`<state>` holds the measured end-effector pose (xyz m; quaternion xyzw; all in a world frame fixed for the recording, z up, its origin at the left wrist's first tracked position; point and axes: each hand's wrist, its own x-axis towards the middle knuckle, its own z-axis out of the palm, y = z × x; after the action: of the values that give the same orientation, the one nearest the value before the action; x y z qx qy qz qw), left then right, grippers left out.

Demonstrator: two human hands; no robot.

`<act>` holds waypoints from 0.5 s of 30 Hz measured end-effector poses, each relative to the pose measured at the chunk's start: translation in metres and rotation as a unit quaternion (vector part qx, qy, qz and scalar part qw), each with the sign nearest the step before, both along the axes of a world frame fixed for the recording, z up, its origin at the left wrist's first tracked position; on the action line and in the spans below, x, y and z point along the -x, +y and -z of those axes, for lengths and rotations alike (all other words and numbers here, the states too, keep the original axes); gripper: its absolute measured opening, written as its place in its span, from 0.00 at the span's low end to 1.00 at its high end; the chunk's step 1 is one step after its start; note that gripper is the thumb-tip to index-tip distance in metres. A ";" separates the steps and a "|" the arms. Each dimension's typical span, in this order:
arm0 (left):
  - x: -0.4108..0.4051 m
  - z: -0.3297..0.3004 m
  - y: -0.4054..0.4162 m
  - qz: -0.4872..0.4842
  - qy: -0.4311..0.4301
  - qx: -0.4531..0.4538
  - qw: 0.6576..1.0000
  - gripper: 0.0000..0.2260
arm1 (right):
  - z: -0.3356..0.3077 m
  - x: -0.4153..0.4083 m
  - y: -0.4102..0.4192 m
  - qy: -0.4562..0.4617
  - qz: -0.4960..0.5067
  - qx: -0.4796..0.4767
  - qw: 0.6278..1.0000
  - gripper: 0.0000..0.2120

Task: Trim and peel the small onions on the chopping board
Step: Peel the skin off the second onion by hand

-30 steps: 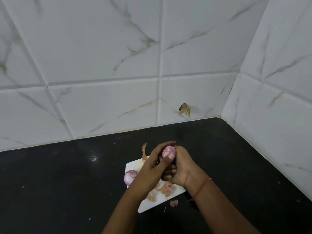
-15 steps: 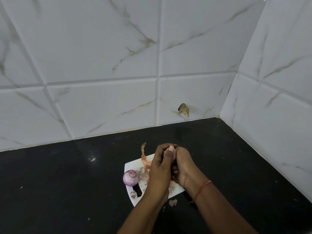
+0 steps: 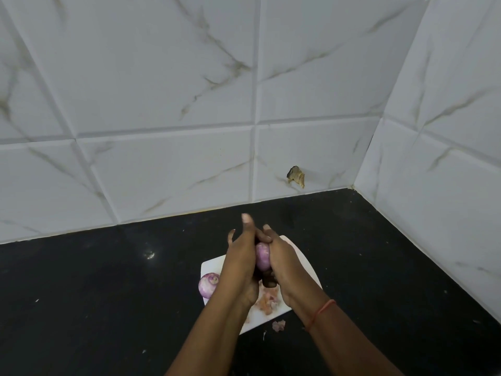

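A small purple onion (image 3: 262,255) is held above the white chopping board (image 3: 305,263), pressed between both palms. My left hand (image 3: 241,256) wraps its left side with fingers reaching up past it. My right hand (image 3: 282,257) grips its right side, fingers curled over the top. A second peeled purple onion (image 3: 208,285) lies at the board's left edge, just left of my left wrist. Pale pink peel scraps (image 3: 268,301) lie on the board under my hands. No knife is visible.
The board sits on a black countertop (image 3: 108,294) in a corner of white marble-look tiled walls (image 3: 162,104). One peel scrap (image 3: 278,325) lies on the counter just off the board's near edge. A chipped hole (image 3: 296,176) marks the back wall.
Both hands have closed in around the onion, which has sunk lower between the palms. My left fingers now stretch upward. The long peel strip at the board's far edge is out of sight.
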<state>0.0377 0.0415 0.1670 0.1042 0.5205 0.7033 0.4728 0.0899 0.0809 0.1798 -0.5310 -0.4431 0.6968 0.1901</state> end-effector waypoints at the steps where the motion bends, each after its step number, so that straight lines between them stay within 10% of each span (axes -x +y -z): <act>1: 0.003 0.001 0.000 0.003 0.002 -0.006 1.000 0.31 | -0.003 0.000 0.000 -0.015 0.009 0.026 1.000 0.25; 8: 0.009 0.015 -0.023 0.141 0.216 -0.116 0.959 0.16 | 0.003 -0.007 0.008 0.090 0.043 -0.042 0.994 0.32; 15: -0.008 0.026 -0.019 0.024 0.335 -0.143 0.931 0.09 | 0.011 -0.001 -0.003 0.099 0.034 -0.157 0.982 0.30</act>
<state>0.0460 0.0223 0.1408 0.4126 0.5399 0.6831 0.2676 0.0907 0.0775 0.1685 -0.4380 -0.5076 0.6607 0.3375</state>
